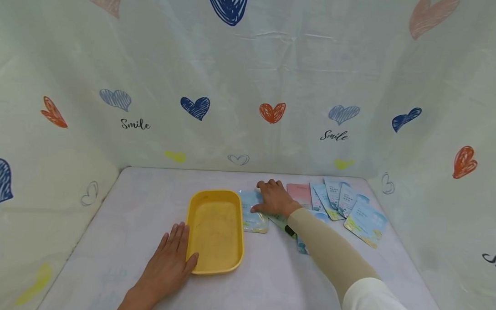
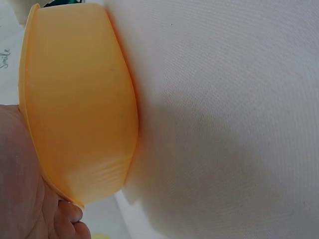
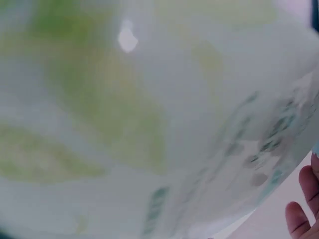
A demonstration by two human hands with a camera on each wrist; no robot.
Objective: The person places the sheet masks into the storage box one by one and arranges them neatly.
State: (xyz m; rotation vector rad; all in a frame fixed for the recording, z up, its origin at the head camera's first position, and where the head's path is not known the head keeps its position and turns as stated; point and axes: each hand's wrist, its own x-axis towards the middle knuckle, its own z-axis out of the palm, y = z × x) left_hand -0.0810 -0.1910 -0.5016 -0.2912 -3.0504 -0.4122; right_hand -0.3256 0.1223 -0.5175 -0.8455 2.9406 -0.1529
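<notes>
A yellow plastic tray (image 1: 216, 231) with raised sides lies on the table. My left hand (image 1: 168, 261) rests along its left side, fingers straight and thumb by the near rim; the tray's outer wall (image 2: 79, 99) fills much of the left wrist view. To the right of the tray, my right hand (image 1: 277, 198) reaches over a light blue packet (image 1: 254, 223), thumb spread away from bent fingers. Beneath that wrist lies a green pack (image 1: 275, 218), partly hidden. A glossy green-and-white printed pack (image 3: 99, 114) fills the right wrist view, blurred, with fingertips (image 3: 297, 219) at the edge.
Several light blue packets (image 1: 366, 220) lie fanned out at the table's right. A pink packet (image 1: 299, 193) is behind the right wrist, and another blue packet (image 1: 302, 245) is partly under the forearm. A heart-printed cloth (image 1: 240, 136) hangs behind and at both sides.
</notes>
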